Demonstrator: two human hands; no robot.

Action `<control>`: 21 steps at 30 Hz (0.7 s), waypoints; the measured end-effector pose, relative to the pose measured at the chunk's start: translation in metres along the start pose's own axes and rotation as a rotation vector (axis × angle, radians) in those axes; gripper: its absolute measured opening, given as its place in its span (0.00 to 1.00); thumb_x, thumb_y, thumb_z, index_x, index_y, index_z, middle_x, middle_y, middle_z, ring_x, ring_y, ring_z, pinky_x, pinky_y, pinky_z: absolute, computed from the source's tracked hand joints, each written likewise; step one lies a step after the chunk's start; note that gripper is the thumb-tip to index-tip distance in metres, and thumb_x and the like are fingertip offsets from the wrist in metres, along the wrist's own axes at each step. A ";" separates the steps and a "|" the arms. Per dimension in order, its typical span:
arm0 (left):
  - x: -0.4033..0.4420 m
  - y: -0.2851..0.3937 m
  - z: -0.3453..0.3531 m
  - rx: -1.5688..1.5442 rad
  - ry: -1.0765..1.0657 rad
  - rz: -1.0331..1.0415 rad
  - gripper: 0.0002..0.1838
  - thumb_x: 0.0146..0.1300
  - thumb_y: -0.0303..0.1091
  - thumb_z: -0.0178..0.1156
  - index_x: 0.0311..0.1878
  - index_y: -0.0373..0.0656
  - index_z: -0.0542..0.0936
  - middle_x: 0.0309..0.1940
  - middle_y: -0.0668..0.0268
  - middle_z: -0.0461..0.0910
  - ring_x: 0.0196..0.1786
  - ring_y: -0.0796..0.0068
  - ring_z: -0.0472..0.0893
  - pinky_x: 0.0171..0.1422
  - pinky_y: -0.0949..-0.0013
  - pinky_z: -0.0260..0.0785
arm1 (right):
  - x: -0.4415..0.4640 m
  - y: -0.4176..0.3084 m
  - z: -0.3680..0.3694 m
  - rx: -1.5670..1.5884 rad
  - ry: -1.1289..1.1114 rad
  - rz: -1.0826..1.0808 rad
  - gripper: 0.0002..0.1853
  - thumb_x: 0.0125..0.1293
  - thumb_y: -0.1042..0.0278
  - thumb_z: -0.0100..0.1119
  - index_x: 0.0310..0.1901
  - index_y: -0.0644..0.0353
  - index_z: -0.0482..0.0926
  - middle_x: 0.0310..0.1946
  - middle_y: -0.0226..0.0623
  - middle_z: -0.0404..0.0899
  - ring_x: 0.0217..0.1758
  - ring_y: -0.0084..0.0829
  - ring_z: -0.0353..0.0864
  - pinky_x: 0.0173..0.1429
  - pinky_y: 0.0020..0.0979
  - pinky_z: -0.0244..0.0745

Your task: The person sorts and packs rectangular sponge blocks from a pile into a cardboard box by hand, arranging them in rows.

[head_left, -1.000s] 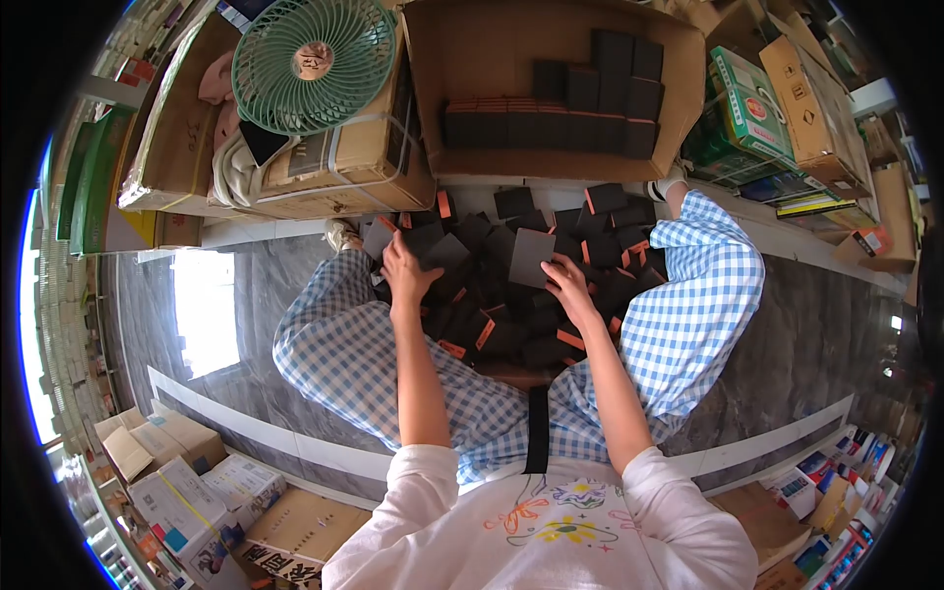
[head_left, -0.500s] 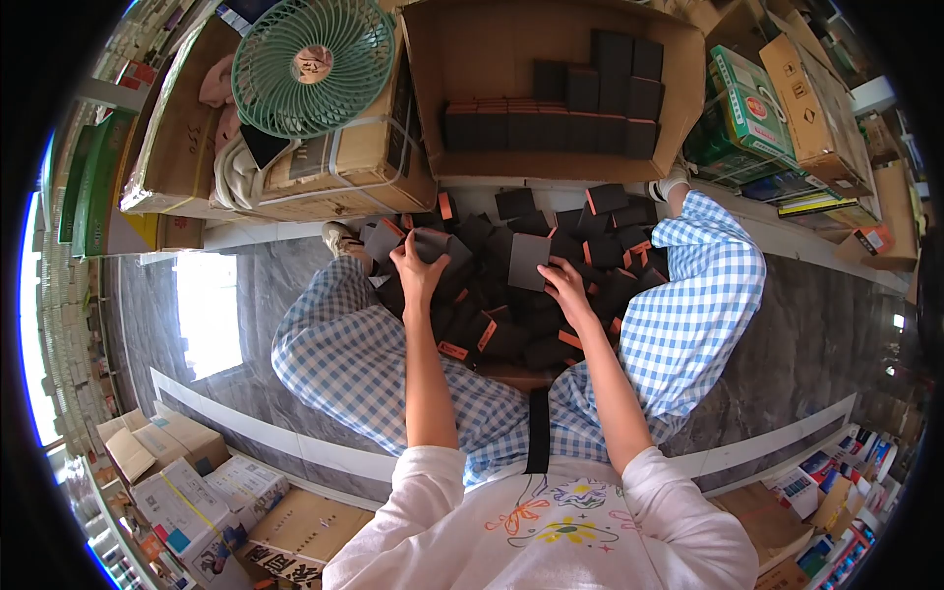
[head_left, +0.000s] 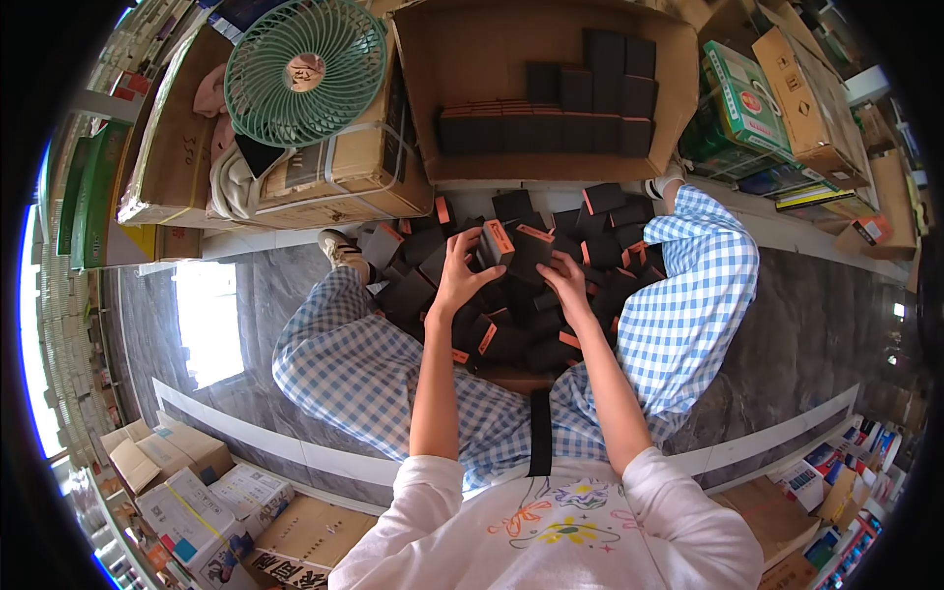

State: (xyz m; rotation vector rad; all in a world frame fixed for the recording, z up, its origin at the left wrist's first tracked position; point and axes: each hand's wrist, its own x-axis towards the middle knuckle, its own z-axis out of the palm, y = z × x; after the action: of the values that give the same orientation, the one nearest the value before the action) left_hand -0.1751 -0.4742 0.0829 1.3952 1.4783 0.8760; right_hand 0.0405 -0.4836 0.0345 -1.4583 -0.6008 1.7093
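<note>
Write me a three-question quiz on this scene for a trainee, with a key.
1. True or false: the left hand holds one box while the right hand holds a second box.
2. Which colour is the fan?
A) white
B) green
C) red
3. Fill in the blank: the neatly stacked black boxes sit inside the open cardboard ____, beyond the loose pile.

Key: 1. True. 2. B. 3. carton.

What seems to be "350" is handwritten on the open carton (head_left: 175, 169) beside the fan (head_left: 305, 73). Bold characters on the lower brown carton (head_left: 320, 521) – and print on the held black box's orange end (head_left: 499, 237) – cannot be read.
</note>
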 end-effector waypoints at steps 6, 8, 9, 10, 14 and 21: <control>0.001 -0.004 0.011 0.035 -0.041 -0.030 0.39 0.47 0.38 0.75 0.62 0.45 0.68 0.55 0.60 0.68 0.62 0.61 0.70 0.63 0.55 0.67 | -0.004 -0.004 -0.001 -0.066 -0.026 -0.248 0.20 0.55 0.77 0.67 0.50 0.60 0.75 0.45 0.33 0.76 0.50 0.25 0.76 0.54 0.26 0.69; 0.003 -0.002 0.013 0.038 -0.046 -0.030 0.38 0.48 0.36 0.74 0.62 0.44 0.68 0.54 0.62 0.71 0.62 0.64 0.71 0.63 0.57 0.66 | -0.002 -0.002 -0.005 -0.067 0.015 -0.277 0.18 0.55 0.78 0.66 0.49 0.60 0.75 0.45 0.33 0.76 0.51 0.24 0.75 0.54 0.26 0.69; 0.004 -0.001 0.015 -0.002 -0.049 -0.019 0.37 0.48 0.35 0.74 0.62 0.45 0.68 0.55 0.61 0.71 0.61 0.64 0.71 0.63 0.57 0.66 | -0.003 -0.004 -0.005 -0.066 0.018 -0.277 0.18 0.55 0.78 0.66 0.49 0.60 0.75 0.45 0.33 0.76 0.51 0.24 0.75 0.54 0.26 0.69; 0.005 -0.001 0.016 -0.041 -0.052 -0.008 0.37 0.47 0.34 0.74 0.62 0.45 0.68 0.55 0.61 0.71 0.61 0.65 0.71 0.63 0.57 0.66 | -0.003 -0.005 -0.005 -0.062 0.020 -0.272 0.18 0.55 0.78 0.66 0.49 0.61 0.75 0.45 0.32 0.76 0.51 0.25 0.75 0.55 0.26 0.69; 0.007 0.001 0.021 -0.028 -0.065 0.023 0.36 0.49 0.33 0.74 0.61 0.43 0.67 0.55 0.60 0.72 0.60 0.64 0.72 0.63 0.57 0.67 | 0.000 -0.001 -0.007 0.102 -0.017 -0.215 0.18 0.55 0.80 0.65 0.49 0.62 0.75 0.45 0.32 0.75 0.52 0.25 0.74 0.56 0.26 0.67; 0.000 -0.002 0.032 0.030 -0.003 0.024 0.36 0.50 0.39 0.74 0.56 0.36 0.64 0.51 0.55 0.72 0.55 0.62 0.75 0.55 0.61 0.74 | 0.001 0.011 -0.004 0.110 -0.053 -0.137 0.21 0.54 0.81 0.64 0.51 0.62 0.73 0.49 0.32 0.74 0.56 0.26 0.72 0.59 0.27 0.67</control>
State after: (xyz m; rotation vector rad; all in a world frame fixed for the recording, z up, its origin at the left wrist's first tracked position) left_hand -0.1457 -0.4772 0.0701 1.4384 1.4807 0.8701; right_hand 0.0412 -0.4897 0.0242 -1.2698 -0.6113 1.6512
